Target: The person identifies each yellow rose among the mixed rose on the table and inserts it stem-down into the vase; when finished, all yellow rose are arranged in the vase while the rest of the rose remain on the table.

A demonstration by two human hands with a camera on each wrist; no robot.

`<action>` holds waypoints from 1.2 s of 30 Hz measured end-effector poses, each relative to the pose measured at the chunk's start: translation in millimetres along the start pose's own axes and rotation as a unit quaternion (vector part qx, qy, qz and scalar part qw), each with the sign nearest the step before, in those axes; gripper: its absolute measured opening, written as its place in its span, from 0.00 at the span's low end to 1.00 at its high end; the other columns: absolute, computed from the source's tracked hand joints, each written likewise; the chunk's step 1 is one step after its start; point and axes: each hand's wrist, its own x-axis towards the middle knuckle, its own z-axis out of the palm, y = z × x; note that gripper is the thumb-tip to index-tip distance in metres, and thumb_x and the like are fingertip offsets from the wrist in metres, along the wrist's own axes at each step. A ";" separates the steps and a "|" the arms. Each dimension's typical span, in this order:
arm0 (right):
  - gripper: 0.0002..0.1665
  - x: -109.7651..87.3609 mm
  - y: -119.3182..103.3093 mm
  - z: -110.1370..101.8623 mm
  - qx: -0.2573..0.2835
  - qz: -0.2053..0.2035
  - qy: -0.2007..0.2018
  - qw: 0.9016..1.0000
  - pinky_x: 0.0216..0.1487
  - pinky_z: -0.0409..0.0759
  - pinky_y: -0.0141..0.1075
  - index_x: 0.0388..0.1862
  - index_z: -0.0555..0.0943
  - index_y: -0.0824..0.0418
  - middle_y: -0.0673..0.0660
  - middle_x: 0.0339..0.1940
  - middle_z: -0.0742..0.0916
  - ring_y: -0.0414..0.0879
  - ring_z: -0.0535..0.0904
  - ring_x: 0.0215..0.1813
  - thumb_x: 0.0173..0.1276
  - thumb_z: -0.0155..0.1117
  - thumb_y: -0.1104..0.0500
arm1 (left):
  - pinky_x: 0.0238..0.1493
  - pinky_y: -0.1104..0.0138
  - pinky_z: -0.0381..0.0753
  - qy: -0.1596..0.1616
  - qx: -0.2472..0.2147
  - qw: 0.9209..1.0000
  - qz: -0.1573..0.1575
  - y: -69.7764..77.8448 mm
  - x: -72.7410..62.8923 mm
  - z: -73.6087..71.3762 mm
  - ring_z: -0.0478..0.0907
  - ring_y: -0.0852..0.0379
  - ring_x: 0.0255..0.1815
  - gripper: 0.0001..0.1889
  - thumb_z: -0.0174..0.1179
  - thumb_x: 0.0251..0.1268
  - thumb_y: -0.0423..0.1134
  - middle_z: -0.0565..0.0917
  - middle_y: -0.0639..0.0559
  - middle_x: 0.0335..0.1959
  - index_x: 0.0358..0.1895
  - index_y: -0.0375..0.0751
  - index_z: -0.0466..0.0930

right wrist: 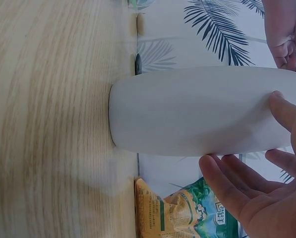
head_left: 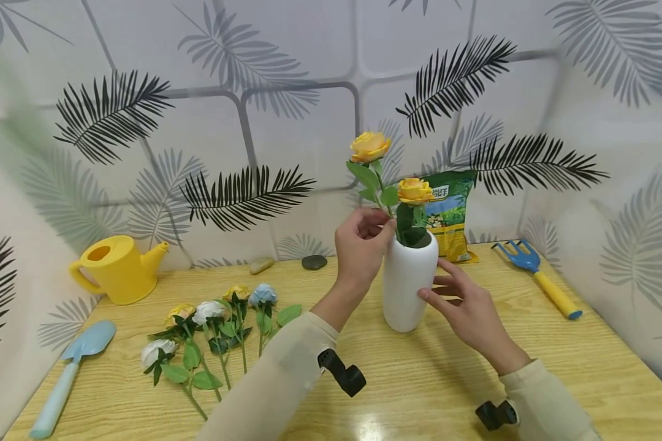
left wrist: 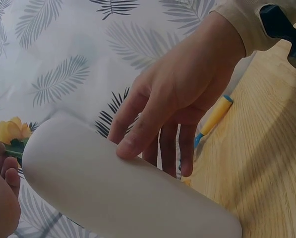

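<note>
On the bench point(head_left: 419, 386), loose flowers point(head_left: 208, 312) are laid left of the left hand point(head_left: 364, 245), perhaps for easy reach. The white vase point(head_left: 405, 288), smooth and upright, is steadied between the hands by the right hand's point(head_left: 471, 309) curved fingers and thumb, presumably against tipping. The taller, full-headed yellow rose point(head_left: 370, 147) is pinched below its bloom by the left, likely for guidance. Beyond both, a green bag point(head_left: 455, 211) is stood.
</note>
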 end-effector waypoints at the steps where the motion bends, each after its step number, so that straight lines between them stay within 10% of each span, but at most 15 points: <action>1: 0.40 0.0 0.0 -0.2 0.000 0.001 0.000 1.000 0.52 0.85 0.55 0.78 0.63 0.56 0.69 0.61 0.84 0.64 0.85 0.57 0.73 0.65 0.46 | 0.31 0.75 0.78 0.000 -0.003 1.000 -0.003 -0.1 -0.4 0.3 0.77 0.65 0.27 0.06 0.68 0.62 0.30 0.86 0.36 0.35 0.40 0.30 0.83; 36: 0.39 -0.7 -2.0 -3.2 0.000 -0.001 0.001 1.000 0.52 0.85 0.55 0.77 0.64 0.56 0.70 0.61 0.83 0.64 0.85 0.57 0.73 0.65 0.48 | 0.26 0.73 0.76 -0.030 -0.012 0.997 -0.075 -6.7 -2.5 -8.2 0.73 0.64 0.23 0.06 0.69 0.62 0.31 0.86 0.46 0.31 0.39 0.31 0.85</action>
